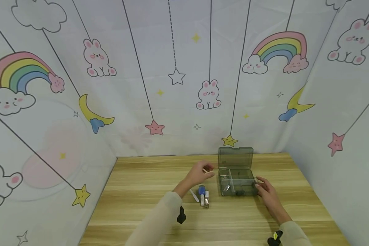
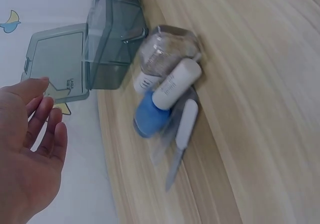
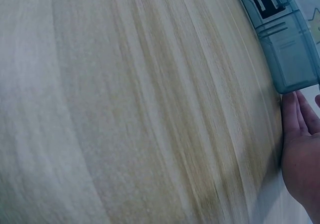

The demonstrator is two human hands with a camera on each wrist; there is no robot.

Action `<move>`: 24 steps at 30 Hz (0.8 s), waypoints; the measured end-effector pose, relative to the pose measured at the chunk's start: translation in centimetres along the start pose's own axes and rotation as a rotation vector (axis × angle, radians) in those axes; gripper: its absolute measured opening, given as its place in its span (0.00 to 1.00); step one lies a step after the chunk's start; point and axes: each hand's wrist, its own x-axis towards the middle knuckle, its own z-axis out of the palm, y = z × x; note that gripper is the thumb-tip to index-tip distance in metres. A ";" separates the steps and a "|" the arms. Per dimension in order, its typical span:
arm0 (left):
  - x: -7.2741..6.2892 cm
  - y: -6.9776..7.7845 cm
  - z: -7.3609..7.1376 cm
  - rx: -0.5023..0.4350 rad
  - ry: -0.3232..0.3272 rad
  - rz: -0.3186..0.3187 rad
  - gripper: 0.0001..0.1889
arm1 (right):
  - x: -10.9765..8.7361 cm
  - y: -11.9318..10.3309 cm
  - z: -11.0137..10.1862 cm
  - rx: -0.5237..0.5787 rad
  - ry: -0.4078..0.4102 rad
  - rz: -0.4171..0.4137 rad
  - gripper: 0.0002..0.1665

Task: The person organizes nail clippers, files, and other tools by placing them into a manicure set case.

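Note:
A translucent grey-green divided box [image 1: 238, 182] stands on the table with its lid [image 1: 235, 158] raised at the back. My right hand [image 1: 268, 193] rests against its right end; in the right wrist view the fingers [image 3: 292, 111] look fairly straight there. Just left of the box hovers my left hand [image 1: 200, 173], its fingers loosely bent around nothing. In front of that hand lie a blue nail polish bottle [image 2: 151, 115] with a white cap, a clear glittery nail polish bottle [image 2: 167, 48] and a small metal file-like tool [image 2: 186, 126] with a white handle. A small clear item [image 1: 226, 188] lies in the box's front left compartment.
The wood-grain table [image 1: 147, 191] ends at a white curtain [image 1: 184, 112] printed with rabbits, stars and rainbows, which encloses the back and both sides. Black wrist mounts [image 1: 181, 216] sit on both sleeves.

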 end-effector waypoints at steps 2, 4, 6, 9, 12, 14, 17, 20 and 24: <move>-0.5 -0.3 -0.4 0.007 -0.010 -0.002 0.15 | 0.0 0.0 0.0 0.005 -0.001 0.000 0.33; -0.9 -0.7 -0.7 0.016 -0.020 -0.001 0.14 | 0.1 0.0 0.0 0.006 0.001 -0.001 0.33; -1.3 -1.1 -1.0 0.022 -0.029 0.001 0.13 | 0.1 0.0 -0.1 0.008 -0.001 -0.003 0.33; -1.9 -1.6 -1.3 0.039 -0.041 -0.010 0.12 | 0.0 0.0 -0.1 0.004 0.003 -0.004 0.33; -2.4 -2.4 -1.5 0.048 -0.065 -0.041 0.13 | -0.1 -0.2 -0.1 0.006 0.005 -0.002 0.33; -2.8 -2.9 -1.6 0.043 -0.085 -0.060 0.13 | -0.2 -0.3 -0.1 0.004 0.004 0.000 0.33; -3.2 -3.7 -1.9 0.029 -0.111 -0.067 0.13 | -0.3 -0.4 0.0 0.001 0.001 0.006 0.33; -3.8 -4.2 -2.0 0.011 -0.129 -0.071 0.14 | -0.2 -0.3 0.0 0.001 0.004 0.013 0.33; -4.4 -4.7 -1.9 0.022 -0.154 -0.097 0.15 | -0.2 -0.2 0.0 0.003 0.003 0.021 0.33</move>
